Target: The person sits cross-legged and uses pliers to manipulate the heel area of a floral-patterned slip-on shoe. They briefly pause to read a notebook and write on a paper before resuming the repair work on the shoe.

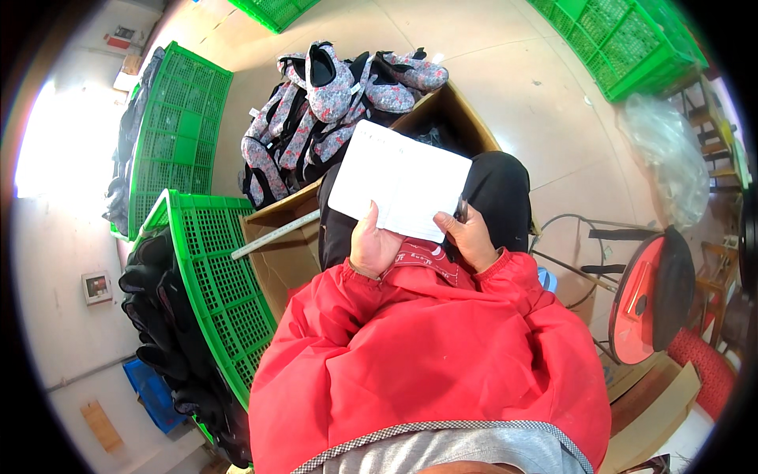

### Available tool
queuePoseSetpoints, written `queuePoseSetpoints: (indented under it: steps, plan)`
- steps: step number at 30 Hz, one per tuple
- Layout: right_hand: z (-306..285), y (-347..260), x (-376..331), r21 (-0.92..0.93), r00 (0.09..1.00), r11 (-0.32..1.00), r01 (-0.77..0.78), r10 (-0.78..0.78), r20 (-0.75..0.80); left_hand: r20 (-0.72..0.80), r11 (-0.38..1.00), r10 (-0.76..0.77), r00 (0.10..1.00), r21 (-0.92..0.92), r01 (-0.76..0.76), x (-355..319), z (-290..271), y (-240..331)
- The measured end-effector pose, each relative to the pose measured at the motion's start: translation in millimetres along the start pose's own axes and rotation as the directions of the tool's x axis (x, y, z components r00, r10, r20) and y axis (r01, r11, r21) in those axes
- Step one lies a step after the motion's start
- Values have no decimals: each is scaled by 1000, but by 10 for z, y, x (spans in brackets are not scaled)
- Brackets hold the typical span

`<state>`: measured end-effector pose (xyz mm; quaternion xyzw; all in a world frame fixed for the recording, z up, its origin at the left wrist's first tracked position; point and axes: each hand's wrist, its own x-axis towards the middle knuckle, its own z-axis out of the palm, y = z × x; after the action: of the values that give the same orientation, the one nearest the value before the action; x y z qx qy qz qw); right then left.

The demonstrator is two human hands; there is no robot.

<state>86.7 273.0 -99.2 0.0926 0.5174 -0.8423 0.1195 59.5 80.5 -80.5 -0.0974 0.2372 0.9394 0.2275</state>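
Observation:
A white open notebook (399,178) lies over my lap, tilted, with a few faint marks near its top left. My left hand (374,246) grips its lower left edge, thumb on the page and fingers partly under it. At the lower right corner, my right hand (474,241) pinches the notebook with the thumb on top. A slim dark object, which looks like a pen (461,208), sticks up from the right hand. Beyond the notebook, grey and pink patterned shoes (328,91) with black linings are piled at a cardboard box (454,110).
Green plastic crates (185,118) stand on the left, one nearer crate (225,268) beside black shoes (162,316). Another green crate (624,47) is at the far right. A round red and black stool (651,296) and a clear plastic bag (671,158) are on the right.

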Motion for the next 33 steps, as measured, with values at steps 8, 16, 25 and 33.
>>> queuePoseSetpoints:
  steps: [8,16,25,33]
  plan:
    - [-28,25,11,233,995,967,-101,98,22,291,898,-32,956,429,-101,-115,132,136]
    - [-49,89,53,206,997,978,-32,45,-59,26,898,124,992,421,-124,0,413,-48]
    - [-103,214,117,-5,996,996,84,-84,-16,-100,991,23,995,135,-9,-98,196,-241]
    - [-94,361,192,349,996,934,81,-89,7,43,746,345,938,593,-302,39,668,-269]
